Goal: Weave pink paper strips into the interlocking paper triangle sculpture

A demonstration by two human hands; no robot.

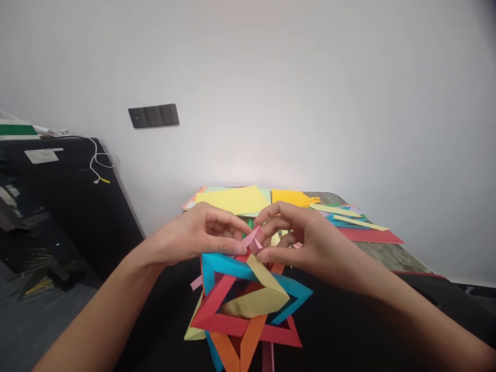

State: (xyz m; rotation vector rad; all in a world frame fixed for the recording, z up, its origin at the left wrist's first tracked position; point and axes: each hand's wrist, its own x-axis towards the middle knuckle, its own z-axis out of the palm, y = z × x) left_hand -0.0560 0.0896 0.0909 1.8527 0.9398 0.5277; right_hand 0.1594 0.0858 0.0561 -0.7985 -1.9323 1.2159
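Paper model [251, 305], built of interlaced red, blue, orange and tan folded strips, sits in the near middle of the head view, just on the near side of your hands. Your left hand [205, 232] pinches a pink folded piece [253, 237] at the model's far end; your right hand [294, 232] grips the same piece from the right, its thumb beside the tan strip. Beyond your knuckles, a yellow sheet [232, 199] and orange-yellow paper [290, 198] lie at the table's far side. To the right you have pale strips [360, 223] and a red sheet [372, 236], past your right wrist. Far left stands a black cabinet [77, 191] with a white cable [95, 155] hanging from it, well apart from you.

The tabletop [391, 257] ends at the far side near the wall [310, 103]; its right edge slants toward the near right. You have open air above both hands, but your forearms flank the model left and right. What the dark area beneath it is, you cannot tell.
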